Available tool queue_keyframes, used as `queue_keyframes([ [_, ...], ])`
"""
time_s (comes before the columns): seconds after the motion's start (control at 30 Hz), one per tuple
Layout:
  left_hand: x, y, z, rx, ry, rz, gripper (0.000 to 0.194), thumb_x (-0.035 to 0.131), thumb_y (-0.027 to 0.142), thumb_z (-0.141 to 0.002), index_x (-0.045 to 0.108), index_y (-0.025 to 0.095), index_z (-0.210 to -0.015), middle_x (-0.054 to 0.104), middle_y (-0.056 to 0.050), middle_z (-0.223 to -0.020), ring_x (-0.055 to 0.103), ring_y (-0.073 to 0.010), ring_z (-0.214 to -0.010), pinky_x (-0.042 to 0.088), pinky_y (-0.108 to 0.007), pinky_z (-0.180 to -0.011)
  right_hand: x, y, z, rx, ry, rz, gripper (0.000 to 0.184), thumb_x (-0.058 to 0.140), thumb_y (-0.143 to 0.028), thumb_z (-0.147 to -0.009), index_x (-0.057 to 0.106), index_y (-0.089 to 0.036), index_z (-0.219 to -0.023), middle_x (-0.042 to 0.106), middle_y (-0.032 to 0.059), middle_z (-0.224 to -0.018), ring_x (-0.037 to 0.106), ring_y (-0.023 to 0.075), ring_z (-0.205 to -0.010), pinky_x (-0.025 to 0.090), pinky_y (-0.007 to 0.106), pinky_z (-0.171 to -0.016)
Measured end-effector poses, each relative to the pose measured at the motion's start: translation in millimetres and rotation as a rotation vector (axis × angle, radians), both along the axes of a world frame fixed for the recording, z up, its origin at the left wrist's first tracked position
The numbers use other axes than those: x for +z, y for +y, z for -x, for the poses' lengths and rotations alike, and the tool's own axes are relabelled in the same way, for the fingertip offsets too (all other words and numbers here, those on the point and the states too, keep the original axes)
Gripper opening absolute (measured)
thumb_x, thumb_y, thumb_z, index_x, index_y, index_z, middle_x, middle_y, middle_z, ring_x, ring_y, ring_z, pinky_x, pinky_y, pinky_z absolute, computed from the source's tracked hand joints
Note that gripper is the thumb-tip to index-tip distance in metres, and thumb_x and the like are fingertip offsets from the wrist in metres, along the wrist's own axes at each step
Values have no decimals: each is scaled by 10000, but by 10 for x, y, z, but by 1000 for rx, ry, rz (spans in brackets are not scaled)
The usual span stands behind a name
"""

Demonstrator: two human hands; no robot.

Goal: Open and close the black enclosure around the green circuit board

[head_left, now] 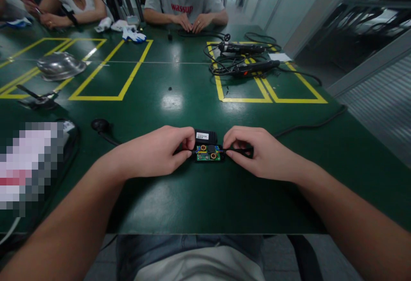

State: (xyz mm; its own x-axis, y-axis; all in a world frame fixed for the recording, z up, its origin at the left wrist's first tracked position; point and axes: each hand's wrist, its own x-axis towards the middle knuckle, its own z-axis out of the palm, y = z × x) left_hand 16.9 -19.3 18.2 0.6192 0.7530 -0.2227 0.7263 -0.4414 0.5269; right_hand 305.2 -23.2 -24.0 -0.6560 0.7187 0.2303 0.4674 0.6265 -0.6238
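A small green circuit board [208, 154] with copper-wound coils lies in an open black case [209, 161] on the table in front of me. Just behind it rests a black cover [211, 138] with a white label. Thumb and fingers of my left hand [154, 150] pinch the black cable at the case's left end. At the opposite end, my right hand [263, 152] is closed on the other black cable [242, 150]. One cable runs left to a round black plug [100, 125]; another stretches away on the right [308, 126].
Two black corded tools [242, 49] with coiled cords lie at the back right, near yellow tape outlines. A metal bowl [61, 66] and a dark metal part [40, 100] are on the left. White-and-blue gloves [134, 35] lie farther back. People sit across the green table [192, 204].
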Motion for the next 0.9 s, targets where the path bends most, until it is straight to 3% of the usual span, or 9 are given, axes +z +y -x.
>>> queue_keyframes([
  [0.47, -52, 64, 16, 22, -16, 26, 90, 688, 166, -927, 672, 217, -855, 738, 31, -791, 664, -152, -697, 420, -267, -687, -31, 48, -21, 7, -4, 40, 79, 701, -181, -977, 688, -218, -908, 739, 47, -937, 678, 178, -786, 533, 308, -734],
  [0.7, -45, 47, 10, 34, 5, 41, 86, 685, 168, -939, 676, 216, -869, 741, 27, -798, 664, -155, -706, 408, -259, -672, -6, 30, 0, -25, -62, 111, 85, 660, -190, -971, 669, -220, -892, 693, -7, -762, 615, 150, -653, 459, 278, -628],
  [0.9, -59, 40, -13, 19, -35, 92, 108, 680, 156, -952, 627, 219, -881, 718, 44, -779, 628, -143, -657, 421, -261, -690, 37, 21, -2, -29, -81, 154, 93, 659, -225, -978, 664, -227, -886, 732, 8, -792, 631, 160, -669, 465, 287, -641],
])
